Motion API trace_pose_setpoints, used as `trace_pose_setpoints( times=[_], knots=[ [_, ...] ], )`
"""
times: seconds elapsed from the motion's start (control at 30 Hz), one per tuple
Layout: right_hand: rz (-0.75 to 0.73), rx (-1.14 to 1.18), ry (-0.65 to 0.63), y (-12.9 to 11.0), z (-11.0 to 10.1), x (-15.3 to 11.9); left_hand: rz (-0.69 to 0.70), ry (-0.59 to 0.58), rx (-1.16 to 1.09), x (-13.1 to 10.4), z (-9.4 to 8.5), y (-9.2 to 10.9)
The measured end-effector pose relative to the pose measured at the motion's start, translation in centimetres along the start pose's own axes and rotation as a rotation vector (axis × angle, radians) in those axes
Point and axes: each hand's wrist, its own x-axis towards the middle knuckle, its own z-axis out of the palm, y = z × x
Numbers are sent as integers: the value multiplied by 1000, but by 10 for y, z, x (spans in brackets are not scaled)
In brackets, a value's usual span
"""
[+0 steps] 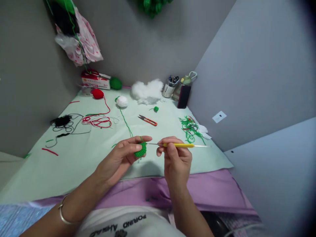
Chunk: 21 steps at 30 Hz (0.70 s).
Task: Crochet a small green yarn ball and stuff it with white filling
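My left hand (124, 152) pinches a small round piece of green crochet (140, 150) between thumb and fingers, above the table's front part. My right hand (176, 156) grips the yellow handle of a crochet hook (181, 145). The hook's thin metal shaft points left, and its tip reaches the upper right edge of the green piece. Whether the tip sits inside a stitch is too small to tell. From the left hand, a strand of green yarn (126, 123) runs back over the table to a white ball (122, 101).
Orange thread snips (147, 120) lie beyond my hands. Tangled black yarn (61, 121), red yarn (98, 121) and a red ball (98, 93) are left. White stuffing (146, 91), a pen cup (170, 87) and a phone (184, 96) stand behind. Green scraps (190, 128) lie right.
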Motion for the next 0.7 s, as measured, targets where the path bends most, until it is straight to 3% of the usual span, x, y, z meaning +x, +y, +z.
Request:
trace_pose_setpoints(
  times=[0.07, 0.13, 0.3, 0.37, 0.43, 0.63, 0.7],
  knots=[
    [131, 150, -34, -5, 5, 3, 43, -23, 70, -4, 0, 3],
    [127, 131, -77, -6, 12, 4, 101, -28, 127, -7, 1, 4],
    [-255, -262, -192, 0, 22, 7, 213, 4, 161, -8, 4, 9],
    [-441, -402, -225, 0, 22, 17, 201, -16, 170, -7, 2, 13],
    [-537, -482, -192, 0, 23, 34, 144, -73, 206, -4, -1, 19],
    [-384, -469, 18, -2, 27, 111, 8, -321, 368, 15, -18, 42],
    [-295, -411, 91, 0, 26, 138, -46, -356, 348, 24, -23, 52]
  ],
)
